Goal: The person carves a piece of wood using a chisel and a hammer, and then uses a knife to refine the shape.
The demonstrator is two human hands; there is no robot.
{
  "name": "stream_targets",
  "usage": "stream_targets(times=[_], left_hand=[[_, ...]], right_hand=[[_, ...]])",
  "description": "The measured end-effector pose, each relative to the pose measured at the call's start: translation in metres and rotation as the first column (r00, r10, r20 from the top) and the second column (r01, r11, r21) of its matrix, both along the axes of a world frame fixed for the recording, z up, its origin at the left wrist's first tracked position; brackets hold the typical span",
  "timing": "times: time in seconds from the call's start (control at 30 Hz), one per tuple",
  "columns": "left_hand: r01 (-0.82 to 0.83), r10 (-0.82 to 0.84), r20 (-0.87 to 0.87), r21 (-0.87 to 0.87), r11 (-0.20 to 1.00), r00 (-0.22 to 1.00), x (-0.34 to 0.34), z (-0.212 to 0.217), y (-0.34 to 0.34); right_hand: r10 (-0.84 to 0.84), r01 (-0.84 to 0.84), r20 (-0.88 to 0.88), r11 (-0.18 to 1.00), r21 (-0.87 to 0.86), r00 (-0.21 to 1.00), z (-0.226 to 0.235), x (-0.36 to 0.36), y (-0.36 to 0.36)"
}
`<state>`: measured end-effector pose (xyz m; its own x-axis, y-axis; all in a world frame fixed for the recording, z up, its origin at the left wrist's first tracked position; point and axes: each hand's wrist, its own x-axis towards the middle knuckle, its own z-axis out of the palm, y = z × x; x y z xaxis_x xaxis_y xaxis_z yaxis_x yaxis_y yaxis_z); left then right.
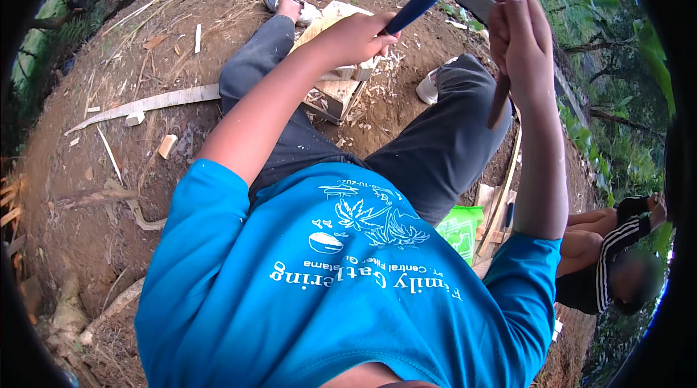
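My left hand point(359, 38) is closed round the blue handle of a chisel point(412, 12); the blade is hidden behind the hand. Below it, between my legs, lies a pale wooden block point(341, 10) resting on more pieces of wood point(335, 97). Raised at the upper right, my right hand point(521, 36) grips a hammer by its brown wooden handle point(501, 96). The hammer's head shows only partly at the top edge, apart from the chisel.
Shavings point(377, 83) and wood scraps point(167, 145) litter the dirt ground. A long thin board point(156, 103) lies on the left. By my right leg are a green bag point(462, 228) and wooden strips point(501, 203). Another person point(606, 257) sits at the right; plants grow behind.
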<state>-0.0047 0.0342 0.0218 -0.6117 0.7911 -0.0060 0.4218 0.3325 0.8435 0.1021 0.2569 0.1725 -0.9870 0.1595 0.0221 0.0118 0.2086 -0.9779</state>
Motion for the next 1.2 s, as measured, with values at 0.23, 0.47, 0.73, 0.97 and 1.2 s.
stream_targets(times=[0.23, 0.47, 0.73, 0.97, 1.2], left_hand=[[0.026, -0.027, -0.042, -0.033, 0.999, 0.999, 0.004, 0.002, 0.005], [-0.189, 0.104, 0.282, 0.294, 0.937, 0.954, -0.004, -0.025, -0.024], [-0.183, 0.12, 0.215, 0.305, 0.934, 0.969, 0.001, -0.03, -0.025], [-0.202, 0.158, 0.163, 0.305, 0.931, 0.974, 0.001, -0.035, -0.027], [-0.196, 0.179, 0.121, 0.15, 0.969, 0.976, 0.008, -0.01, -0.02]], right_hand=[[0.061, -0.077, 0.077, 0.97, 0.23, 0.995, -0.021, 0.016, -0.001], [-0.023, 0.024, 0.024, 0.999, -0.046, 0.999, 0.004, 0.027, -0.008], [-0.003, 0.006, 0.05, 0.998, -0.057, 0.999, 0.0, 0.023, -0.01], [0.041, -0.046, -0.077, 0.997, -0.062, 0.996, 0.006, 0.018, -0.016], [0.142, -0.128, -0.013, 0.924, 0.362, 0.99, -0.026, -0.007, -0.032]])
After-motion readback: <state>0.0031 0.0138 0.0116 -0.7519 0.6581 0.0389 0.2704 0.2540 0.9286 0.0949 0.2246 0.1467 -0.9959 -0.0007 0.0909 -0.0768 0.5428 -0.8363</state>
